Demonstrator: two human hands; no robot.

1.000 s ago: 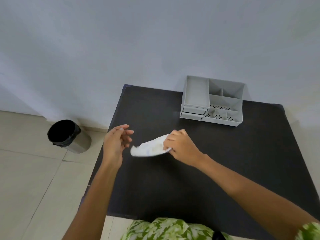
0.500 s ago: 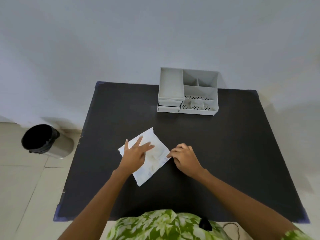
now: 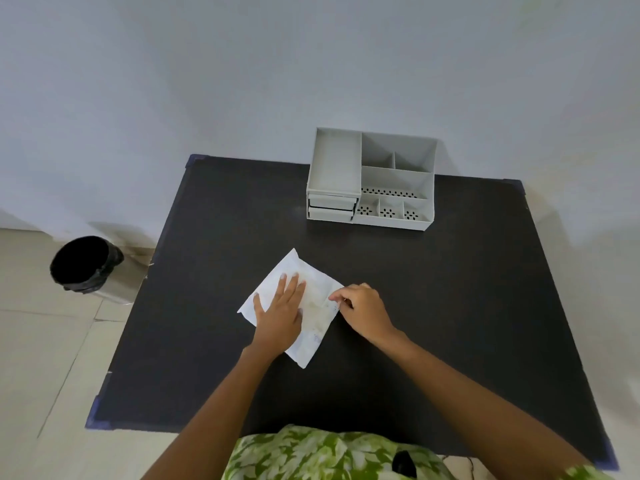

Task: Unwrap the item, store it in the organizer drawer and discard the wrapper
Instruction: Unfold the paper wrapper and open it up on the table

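A white wrapped packet point(image 3: 313, 303) lies flat on the black table point(image 3: 450, 306), turned like a diamond. My left hand point(image 3: 280, 311) presses flat on its left half, fingers spread. My right hand point(image 3: 362, 310) pinches the packet's right corner between thumb and fingers. The grey organizer point(image 3: 372, 180) stands at the table's far edge against the wall, with two small drawers point(image 3: 330, 207) shut at its front left. What is inside the wrapper stays hidden.
A round bin with a black liner point(image 3: 85, 263) stands on the tiled floor left of the table. The white wall runs close behind the organizer. A green patterned garment shows at the bottom edge.
The packet went from held in the air by my right hand to lying flat on the table. My left hand came down onto it and now presses flatter.
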